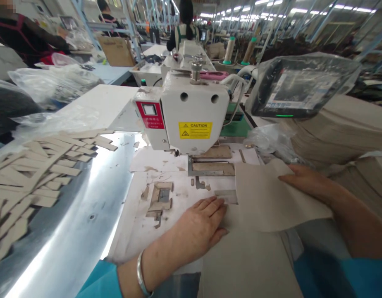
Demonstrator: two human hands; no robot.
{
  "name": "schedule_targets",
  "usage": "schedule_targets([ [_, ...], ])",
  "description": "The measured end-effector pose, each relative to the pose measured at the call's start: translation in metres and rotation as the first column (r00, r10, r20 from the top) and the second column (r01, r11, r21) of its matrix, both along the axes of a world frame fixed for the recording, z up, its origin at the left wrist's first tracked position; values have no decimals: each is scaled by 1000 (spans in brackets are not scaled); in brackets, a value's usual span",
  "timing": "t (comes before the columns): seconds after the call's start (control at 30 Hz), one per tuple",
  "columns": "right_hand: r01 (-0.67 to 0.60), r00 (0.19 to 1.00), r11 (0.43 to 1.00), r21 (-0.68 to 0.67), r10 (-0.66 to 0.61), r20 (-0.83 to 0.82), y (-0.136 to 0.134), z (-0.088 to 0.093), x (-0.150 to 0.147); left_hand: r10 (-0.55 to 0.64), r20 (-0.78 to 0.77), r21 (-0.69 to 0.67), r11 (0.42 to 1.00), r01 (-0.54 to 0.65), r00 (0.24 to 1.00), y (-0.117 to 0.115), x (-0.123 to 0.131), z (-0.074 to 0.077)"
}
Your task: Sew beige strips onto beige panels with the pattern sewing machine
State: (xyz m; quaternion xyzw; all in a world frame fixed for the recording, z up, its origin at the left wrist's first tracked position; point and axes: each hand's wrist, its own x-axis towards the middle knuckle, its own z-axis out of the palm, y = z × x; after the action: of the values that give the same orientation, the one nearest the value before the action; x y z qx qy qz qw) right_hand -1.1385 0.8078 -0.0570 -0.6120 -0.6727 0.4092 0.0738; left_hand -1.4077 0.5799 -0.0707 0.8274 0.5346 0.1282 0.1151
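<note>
My left hand (200,221) lies flat, fingers stretched forward and together, at the left edge of a beige fabric panel (240,260) and beside a small pale rectangle (227,196). At the right, my right hand (311,184) grips the edge of another beige fabric piece (265,198), whose sheet overlaps the lower panel; its fingers are partly hidden. Just ahead stands the white head of a sewing machine (194,111). Below that head, a metal clamp frame (212,174) sits close to the fabric's far left corner.
Loose beige strips (39,174) are heaped on the left of the metal table (82,223). A plastic-wrapped control screen (302,87) hangs at upper right, above stacked beige fabric (340,128). A taped template (160,198) lies left of my left hand. Other people sit farther back.
</note>
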Motion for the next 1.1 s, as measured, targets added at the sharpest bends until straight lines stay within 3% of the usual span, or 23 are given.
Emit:
schedule_targets([
  [0.1, 220, 972, 957, -190, -232, -46, 0, 11, 19, -18, 16, 0, 1000, 18, 1000, 0, -2, -3],
  [0.17, 300, 946, 937, -180, -316, -67, 1, 11, 20, -39, 29, 6, 999, 39, 999, 3, 0, -4],
  [0.3, 246, 943, 960, -135, -269, -198, 5, -12, -14, -32, 4, 23, 999, 32, 999, 10, 4, -3],
  [0.47, 146, 903, 983, -114, -179, -391, 13, -45, -79, 116, -87, 12, 993, -115, 989, 8, 3, -11],
  [0.6, 36, 956, 997, 66, -15, -295, 21, -51, -109, 189, -154, -11, 981, -193, 970, 4, 1, -15],
  [0.7, -33, 984, 967, 252, 76, -160, 25, -55, -120, 253, -194, -12, 965, -261, 948, 4, 3, -14],
  [0.83, -109, 993, 893, 438, 121, 0, 29, -59, -123, 298, -222, -7, 952, -307, 928, 4, 4, -14],
  [0.9, -108, 990, 845, 524, 140, -22, 29, -56, -113, 297, -222, 0, 952, -305, 929, 5, 3, -16],
  [1.0, -167, 952, 692, 702, 298, -67, 13, -45, -84, 296, -216, 4, 953, -302, 931, 5, 0, -18],
  [1.1, -459, 810, 508, 729, 577, 108, -25, -39, -50, 299, -202, -4, 952, -306, 933, 7, -2, -19],
])
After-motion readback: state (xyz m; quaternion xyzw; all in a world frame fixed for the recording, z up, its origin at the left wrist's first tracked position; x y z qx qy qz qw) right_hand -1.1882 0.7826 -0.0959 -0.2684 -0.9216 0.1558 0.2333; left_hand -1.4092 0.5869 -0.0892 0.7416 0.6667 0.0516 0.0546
